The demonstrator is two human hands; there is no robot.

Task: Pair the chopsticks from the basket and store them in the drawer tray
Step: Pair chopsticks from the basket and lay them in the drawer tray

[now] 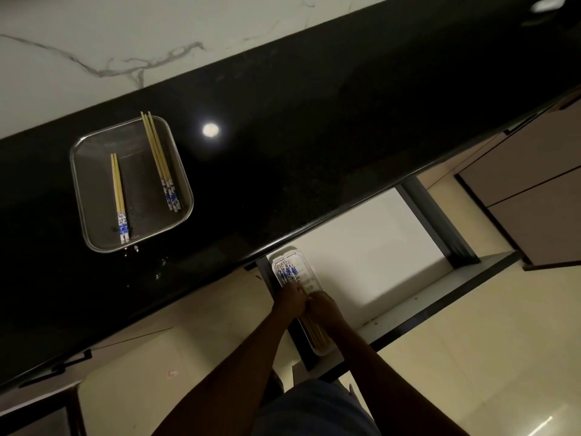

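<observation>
Pale bamboo chopsticks (287, 272), blue-and-white ends, lying in white tray (322, 350) beneath left hand (290, 298) and right hand (323, 309); finger positions indiscernible. Black countertop (283, 152), marble wall (94, 26), cream floor (471, 357).

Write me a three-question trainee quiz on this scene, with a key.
1. True or false: the basket holds chopsticks.
2. The left hand and right hand are: A at the tray; B in the basket; C at neither.
3. Fill in: the tray sits in an open ____.
Key: 1 true; 2 A; 3 drawer.
</observation>
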